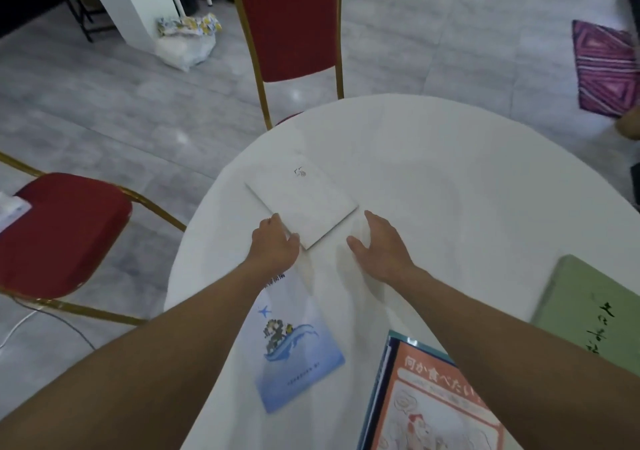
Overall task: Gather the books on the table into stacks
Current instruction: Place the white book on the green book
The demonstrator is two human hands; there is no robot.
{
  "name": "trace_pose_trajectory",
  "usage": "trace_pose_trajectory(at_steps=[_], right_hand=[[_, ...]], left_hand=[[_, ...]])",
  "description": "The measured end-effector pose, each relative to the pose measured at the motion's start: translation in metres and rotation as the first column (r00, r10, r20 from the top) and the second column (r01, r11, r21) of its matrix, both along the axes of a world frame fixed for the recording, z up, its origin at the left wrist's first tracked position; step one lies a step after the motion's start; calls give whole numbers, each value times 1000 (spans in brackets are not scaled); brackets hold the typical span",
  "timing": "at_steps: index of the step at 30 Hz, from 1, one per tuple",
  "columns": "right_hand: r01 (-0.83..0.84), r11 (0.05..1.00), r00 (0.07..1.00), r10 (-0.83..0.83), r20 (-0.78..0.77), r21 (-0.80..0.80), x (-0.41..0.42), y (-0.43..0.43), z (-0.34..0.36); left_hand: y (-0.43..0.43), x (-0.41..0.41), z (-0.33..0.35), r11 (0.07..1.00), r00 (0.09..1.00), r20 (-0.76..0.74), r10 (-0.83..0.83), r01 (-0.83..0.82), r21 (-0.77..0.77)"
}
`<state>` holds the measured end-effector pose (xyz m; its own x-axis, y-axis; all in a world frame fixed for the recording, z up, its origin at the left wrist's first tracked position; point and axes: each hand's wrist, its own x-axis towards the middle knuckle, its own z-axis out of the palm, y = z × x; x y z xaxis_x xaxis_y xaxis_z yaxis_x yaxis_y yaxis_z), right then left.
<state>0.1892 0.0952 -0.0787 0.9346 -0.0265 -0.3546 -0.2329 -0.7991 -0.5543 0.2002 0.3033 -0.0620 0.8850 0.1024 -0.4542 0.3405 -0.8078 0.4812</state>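
A white book [304, 198] lies flat near the far left edge of the round white table [467, 179]. My left hand [275, 243] grips its near left corner, fingers curled over the edge. My right hand [379, 245] hovers open just right of the book's near corner, apart from it. A blue-and-white book with a whale picture [294, 345] lies under my left forearm. An orange picture book on a blue one [433, 397] sits at the near edge. A green book [595, 311] lies at the right.
Two red chairs with gold frames stand by the table, one at the far side [294, 24] and one at the left [59, 231]. A plastic bag [187, 41] and a purple patterned rug [606, 69] lie on the grey floor.
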Motion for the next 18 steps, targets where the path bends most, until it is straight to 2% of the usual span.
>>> trace_pose_trajectory(at_steps=[4, 8, 13, 18], right_hand=[[-35, 999, 999, 35, 15, 13, 37, 19, 3], [-35, 999, 999, 36, -37, 31, 66, 34, 3], [-42, 989, 996, 30, -85, -142, 68, 41, -5], [39, 982, 984, -70, -164, -182, 46, 36, -4]], left_hand=[[1, 18, -12, 994, 995, 4, 95, -94, -49], [0, 25, -22, 966, 970, 67, 233, -223, -129], [-6, 30, -27, 898, 919, 63, 389, -362, -251], [-13, 33, -27, 875, 903, -18, 429, -421, -238]])
